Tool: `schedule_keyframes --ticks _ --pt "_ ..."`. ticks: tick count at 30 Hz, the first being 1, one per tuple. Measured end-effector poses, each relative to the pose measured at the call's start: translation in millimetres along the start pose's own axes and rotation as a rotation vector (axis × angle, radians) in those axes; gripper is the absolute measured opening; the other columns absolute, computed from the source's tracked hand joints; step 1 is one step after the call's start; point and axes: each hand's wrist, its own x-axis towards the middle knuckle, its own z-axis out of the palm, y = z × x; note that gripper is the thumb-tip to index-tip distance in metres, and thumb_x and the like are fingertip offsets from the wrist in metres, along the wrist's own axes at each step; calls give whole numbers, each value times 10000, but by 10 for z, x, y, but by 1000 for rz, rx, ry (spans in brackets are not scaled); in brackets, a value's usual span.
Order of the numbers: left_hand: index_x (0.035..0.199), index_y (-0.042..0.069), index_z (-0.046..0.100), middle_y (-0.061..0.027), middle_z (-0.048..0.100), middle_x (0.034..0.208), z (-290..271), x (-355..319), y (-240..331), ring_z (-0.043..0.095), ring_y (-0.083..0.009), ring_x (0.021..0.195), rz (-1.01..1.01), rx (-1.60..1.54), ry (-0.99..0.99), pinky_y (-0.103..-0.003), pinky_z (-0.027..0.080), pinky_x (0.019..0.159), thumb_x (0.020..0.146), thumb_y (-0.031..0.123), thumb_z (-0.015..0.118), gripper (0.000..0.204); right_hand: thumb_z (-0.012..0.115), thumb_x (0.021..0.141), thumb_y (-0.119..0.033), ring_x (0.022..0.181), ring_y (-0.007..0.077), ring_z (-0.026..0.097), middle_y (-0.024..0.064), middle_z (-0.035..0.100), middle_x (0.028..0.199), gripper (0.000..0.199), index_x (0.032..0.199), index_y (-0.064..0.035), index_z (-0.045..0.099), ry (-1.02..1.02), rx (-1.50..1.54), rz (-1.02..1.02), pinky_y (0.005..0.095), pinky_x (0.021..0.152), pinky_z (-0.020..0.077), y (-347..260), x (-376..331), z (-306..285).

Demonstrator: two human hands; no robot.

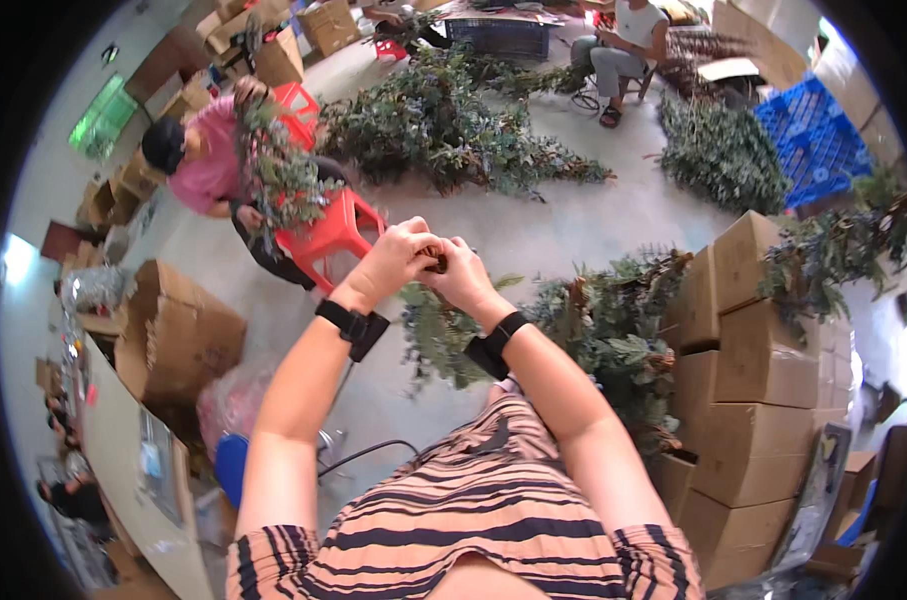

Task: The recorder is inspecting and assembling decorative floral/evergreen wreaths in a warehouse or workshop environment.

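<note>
My left hand [398,258] and my right hand [463,280] meet in front of me, fingers closed and pinching together. Between them shows a small dark brown twig-like piece [437,263], mostly covered by the fingers. Green leafy sprays [438,335] hang just below my hands; whether they join the brown piece I cannot tell. Each of my wrists wears a black strap with a dark block on it. To the right of my forearm lies a bushy artificial greenery garland [613,320] with brown twigs in it.
Ahead on the floor lies a big greenery pile [443,130]. At left, a person in pink [208,160] holds a garland beside red stools [333,235]. Cardboard boxes [753,450] are stacked at right. A blue plastic pallet [813,140] leans behind another greenery heap [723,155].
</note>
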Motion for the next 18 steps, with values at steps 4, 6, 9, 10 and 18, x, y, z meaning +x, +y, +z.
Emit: schedule_keyframes --ticks 4,6,9,10,18 --pt "965 -17 624 -106 553 924 4 673 -363 616 -225 814 -87 -48 34 -315 517 747 795 -44 607 174 762 670 -223 900 363 606 157 563 982 388 1005 -84 625 16 -29 41 432 798 507 240 741 -363" --pt "1123 28 607 -94 551 1000 -78 1073 -480 595 -176 851 -101 -108 78 -289 508 743 798 -41 621 332 756 677 -222 894 365 610 159 565 986 368 991 -77 630 94 -77 -35 434 794 507 436 1080 -604" --pt "1198 54 556 -121 562 1113 -264 1520 -632 589 -217 833 -154 -92 47 -317 492 788 778 15 667 436 745 698 -235 895 355 613 145 572 1023 352 995 -79 638 230 -159 21 435 792 504 918 1443 -991" --pt "1198 54 556 -121 562 1113 -325 1567 -805 589 -217 833 -143 -94 31 -317 492 788 778 15 667 436 746 700 -240 894 349 615 136 574 1029 353 998 -84 641 288 -168 45 434 788 505 1103 1542 -1089" --pt "932 -25 658 -176 678 847 -509 878 -2719 672 -288 817 -697 92 -814 -355 513 762 762 136 665 234 772 677 -226 876 320 615 80 574 1004 295 920 -120 641 659 -184 483 420 741 509 2663 1686 -1199"
